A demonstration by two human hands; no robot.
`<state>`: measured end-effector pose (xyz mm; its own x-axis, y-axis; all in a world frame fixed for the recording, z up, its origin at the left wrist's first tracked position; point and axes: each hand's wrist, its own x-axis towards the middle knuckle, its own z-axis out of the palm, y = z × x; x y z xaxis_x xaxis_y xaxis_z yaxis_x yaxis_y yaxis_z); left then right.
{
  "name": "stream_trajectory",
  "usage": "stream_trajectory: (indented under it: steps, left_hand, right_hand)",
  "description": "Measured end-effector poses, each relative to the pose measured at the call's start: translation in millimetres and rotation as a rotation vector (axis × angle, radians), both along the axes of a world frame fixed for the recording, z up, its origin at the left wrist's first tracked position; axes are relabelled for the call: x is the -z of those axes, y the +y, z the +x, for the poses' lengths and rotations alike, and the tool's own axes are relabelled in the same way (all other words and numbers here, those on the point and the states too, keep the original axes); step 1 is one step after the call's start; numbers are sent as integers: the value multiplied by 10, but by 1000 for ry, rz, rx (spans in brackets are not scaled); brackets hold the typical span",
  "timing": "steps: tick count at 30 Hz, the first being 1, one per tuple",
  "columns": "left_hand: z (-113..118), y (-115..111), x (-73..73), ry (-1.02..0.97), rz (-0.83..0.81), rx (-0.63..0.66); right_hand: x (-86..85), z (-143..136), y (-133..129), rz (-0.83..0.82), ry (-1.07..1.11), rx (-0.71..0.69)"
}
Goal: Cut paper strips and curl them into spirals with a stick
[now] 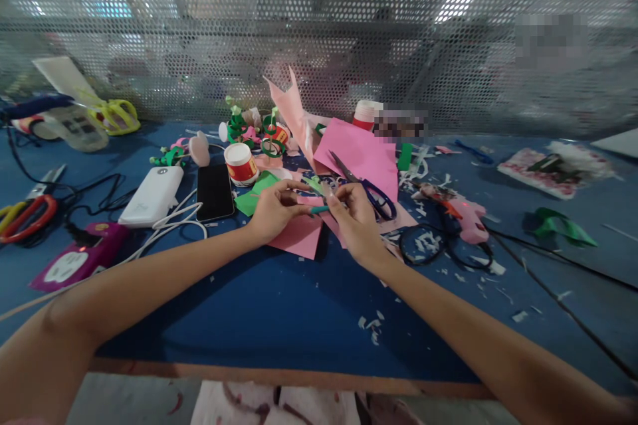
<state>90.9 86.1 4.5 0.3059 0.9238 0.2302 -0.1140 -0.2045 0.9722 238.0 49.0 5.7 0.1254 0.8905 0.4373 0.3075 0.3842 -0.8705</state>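
Over the middle of the blue table, my left hand (275, 211) is closed, its fingertips pinching one end of a thin teal stick (319, 210). My right hand (356, 216) is closed around the other end, close to a small light-green paper piece (315, 184) between the hands. Whether that piece is joined to the stick is too small to tell. Pink paper (302, 237) lies beneath the hands, with green paper (259, 192) beside my left hand. Dark-blue-handled scissors (379, 200) rest just behind my right hand, partly on a bright pink sheet (363, 149).
A phone (215, 192), white power bank (152, 196), purple device (82, 257) and red-handled scissors (30, 218) are left. A pink glue gun (468, 218) with black cables and paper scraps lies right. Red-and-white tubs (242, 165) and a perforated metal screen (319, 33) stand behind.
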Motion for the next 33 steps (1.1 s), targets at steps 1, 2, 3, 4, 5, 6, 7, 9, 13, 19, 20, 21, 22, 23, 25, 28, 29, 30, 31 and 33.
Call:
stream_trajectory:
  steps: [1, 2, 3, 4, 5, 6, 7, 9, 13, 19, 20, 21, 22, 23, 25, 28, 29, 30, 31, 33]
  left_hand:
    - [-2, 1, 2, 17, 6, -8]
    - [-5, 3, 7, 28, 11, -10]
    - [-9, 5, 14, 32, 15, -6]
    - [-12, 7, 20, 30, 18, 2]
    - [-15, 8, 25, 28, 18, 11]
    - [-16, 8, 27, 29, 18, 19]
    - [-16, 6, 26, 35, 19, 26]
    - [-14, 2, 14, 52, 18, 39]
    - [-7, -5, -11, 80, 0, 82]
    - [-23, 13, 18, -10, -54, 156]
    - [-27, 18, 25, -44, -83, 201]
    - [-31, 23, 31, -90, -119, 253]
    - [-34, 29, 37, -139, -157, 303]
    - [-35, 34, 41, -182, -192, 336]
    - [-31, 42, 47, -217, -223, 331]
    - [-18, 43, 47, -153, -194, 243]
    - [-12, 42, 45, -135, -182, 228]
    - [-7, 40, 44, -126, -176, 221]
    - [-3, 40, 44, -126, -175, 219]
    - [5, 46, 48, -145, -183, 215]
  right_hand:
    - [-5, -3, 2, 3, 36, -19]
    - [-11, -6, 6, 0, 68, -37]
    - [-16, -7, 11, -13, 89, -58]
    - [-22, -7, 17, -32, 99, -83]
    - [-27, -5, 24, -58, 104, -109]
    - [-32, -2, 32, -88, 106, -135]
    - [-36, 2, 41, -119, 110, -160]
    - [-43, 13, 60, -175, 132, -205]
    - [-43, 40, 97, -231, 115, -254]
    - [-48, 64, 98, -153, 11, -151]
    - [-51, 66, 93, -142, 1, -133]
    - [-52, 69, 88, -136, -4, -118]
    - [-51, 71, 83, -133, -6, -102]
    - [-49, 73, 79, -131, -8, -89]
    - [-40, 76, 72, -132, -17, -82]
    - [-21, 70, 63, -140, -20, -106]
    - [-16, 67, 60, -143, -17, -112]
    - [-11, 63, 58, -143, -17, -111]
    - [-7, 60, 57, -140, -22, -106]
    - [-1, 57, 53, -132, -44, -87]
